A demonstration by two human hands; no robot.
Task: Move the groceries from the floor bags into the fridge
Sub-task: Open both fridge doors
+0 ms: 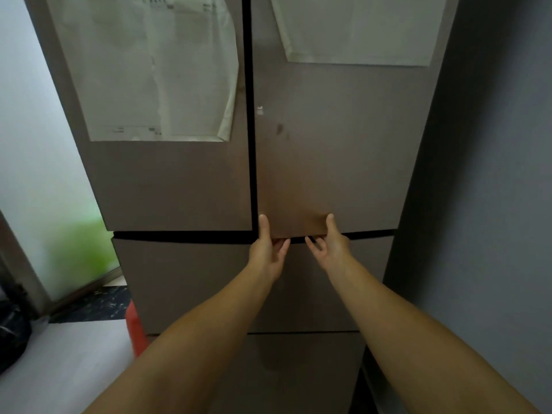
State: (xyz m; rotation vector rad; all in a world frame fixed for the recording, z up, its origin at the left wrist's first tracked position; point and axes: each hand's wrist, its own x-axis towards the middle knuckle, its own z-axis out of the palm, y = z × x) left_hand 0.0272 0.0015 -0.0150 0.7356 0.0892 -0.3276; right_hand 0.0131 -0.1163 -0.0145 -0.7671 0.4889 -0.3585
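Fridge (185, 186) stands directly ahead, all doors closed, papers (155, 70) stuck on its upper doors. Upper right door (328, 162): both hands hook its bottom edge, evidently to pull it open. Left hand (268, 249) and right hand (331, 246): thumbs on door face, fingers (282, 245) curled underneath. No groceries visible.

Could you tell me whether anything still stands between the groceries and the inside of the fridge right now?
Yes. The fridge's doors are shut. The left hand and right hand both grip the bottom edge of the upper right door, thumbs on its face and fingers hooked underneath. The upper left door is shut too. No groceries are in either hand.
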